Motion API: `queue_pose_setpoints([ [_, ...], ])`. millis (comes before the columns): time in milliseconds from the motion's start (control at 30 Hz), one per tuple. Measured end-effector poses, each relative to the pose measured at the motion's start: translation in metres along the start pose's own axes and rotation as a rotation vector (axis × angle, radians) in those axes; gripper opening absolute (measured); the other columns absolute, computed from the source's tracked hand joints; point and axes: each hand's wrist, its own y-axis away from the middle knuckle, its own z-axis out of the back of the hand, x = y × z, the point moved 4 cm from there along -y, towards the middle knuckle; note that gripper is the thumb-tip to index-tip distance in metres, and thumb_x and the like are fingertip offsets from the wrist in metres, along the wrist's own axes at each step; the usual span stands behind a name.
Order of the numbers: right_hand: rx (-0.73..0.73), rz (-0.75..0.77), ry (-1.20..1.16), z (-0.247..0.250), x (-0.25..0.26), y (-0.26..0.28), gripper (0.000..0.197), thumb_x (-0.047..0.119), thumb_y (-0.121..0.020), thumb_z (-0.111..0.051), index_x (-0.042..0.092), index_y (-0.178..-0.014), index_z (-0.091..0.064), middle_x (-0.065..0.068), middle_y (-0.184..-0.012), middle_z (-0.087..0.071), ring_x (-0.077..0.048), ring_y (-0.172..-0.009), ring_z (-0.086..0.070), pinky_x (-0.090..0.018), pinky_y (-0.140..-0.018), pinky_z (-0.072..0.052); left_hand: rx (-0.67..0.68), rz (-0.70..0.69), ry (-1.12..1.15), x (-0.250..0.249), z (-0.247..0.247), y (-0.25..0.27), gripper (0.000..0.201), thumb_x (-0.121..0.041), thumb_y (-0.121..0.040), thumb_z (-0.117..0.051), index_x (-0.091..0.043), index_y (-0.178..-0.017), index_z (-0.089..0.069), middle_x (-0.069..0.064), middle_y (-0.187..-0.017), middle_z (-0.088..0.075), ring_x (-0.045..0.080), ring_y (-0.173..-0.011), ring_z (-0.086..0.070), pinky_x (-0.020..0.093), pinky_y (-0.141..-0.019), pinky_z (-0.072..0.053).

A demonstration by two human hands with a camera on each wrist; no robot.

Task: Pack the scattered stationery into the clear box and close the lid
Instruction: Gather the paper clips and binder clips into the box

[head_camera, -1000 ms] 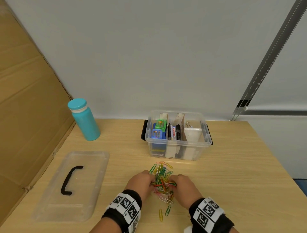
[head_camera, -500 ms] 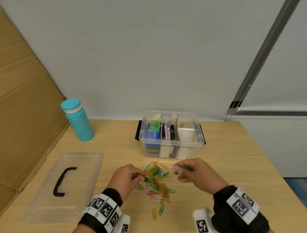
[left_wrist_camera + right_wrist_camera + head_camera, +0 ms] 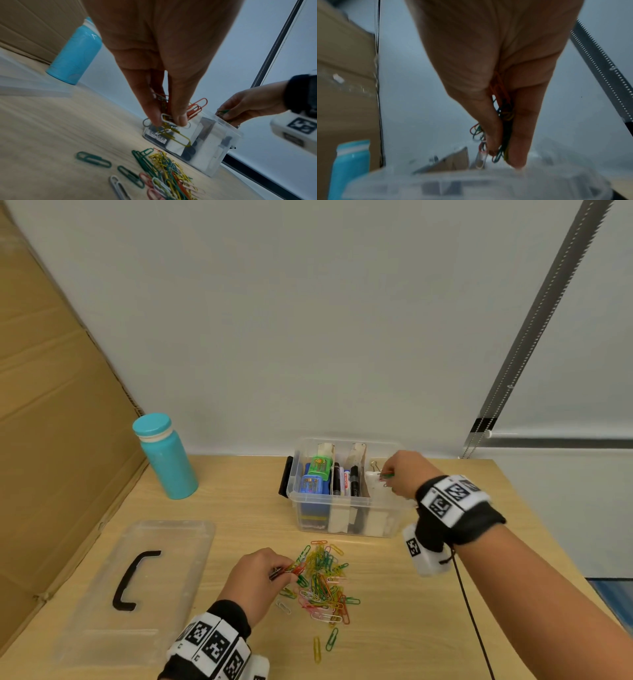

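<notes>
A: What fills the frame?
B: A wooden table (image 3: 239, 508); centre right, the clear box (image 3: 346, 501); lower left, its lid (image 3: 178, 546), off.

A: What changed?
B: The right hand (image 3: 406, 472) has risen from the paperclip pile (image 3: 322, 583) at lower centre and pinches a bunch over the box's right compartment, so packing continues.

A: The left hand (image 3: 257, 580)?
B: Pinching clips beside the pile.

L hand (image 3: 164, 75): pinching bunch of clips (image 3: 173, 121) betw thumb + fingers, raised above table; red, white, yellow ones hanging out.
Loose clips (image 3: 164, 174): heaped on table (image 3: 51, 128) below hand, few green strays on L side.
Clear box (image 3: 211, 146): just behind heap, "ERASER" label showing thru wall.
R hand (image 3: 248, 106): over box rim, gripping clips.
Blue bottle (image 3: 75, 56): upright, far L, by cardboard (image 3: 34, 24).
</notes>
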Motion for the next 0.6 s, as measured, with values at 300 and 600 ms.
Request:
queue_pose_setpoints([
  [300,0.115,0.055,-0.051,-0.021,-0.004,-0.012,0.031,0.008,-0.095,-0.049,0.013,-0.123,-0.06,-0.006,-0.132,-0.056,-0.02,-0.121,-0.052,-0.029,-0.103,-0.038,-0.002,-0.009,0.033,-0.001,0.0,0.002,0.018,-0.03,-0.085,-0.068,-0.026,-0.102,-0.073,-0.012,-0.089,-0.062,0.001,-0.08,-0.054,0.005,-0.067,-0.038],
  [600,-0.455,0.125,-0.122,-0.059,-0.059,0.065,0.043,0.03,-0.1,-0.033,0.014,-0.139,-0.045,-0.003,-0.144,-0.046,-0.016,-0.132,-0.041,-0.031,-0.107,-0.037,0.001,-0.17,0.076,-0.056,0.015,-0.014,0.018,-0.03,-0.084,-0.068,-0.028,-0.101,-0.073,-0.011,-0.088,-0.064,-0.001,-0.08,-0.055,0.011,-0.075,-0.042],
])
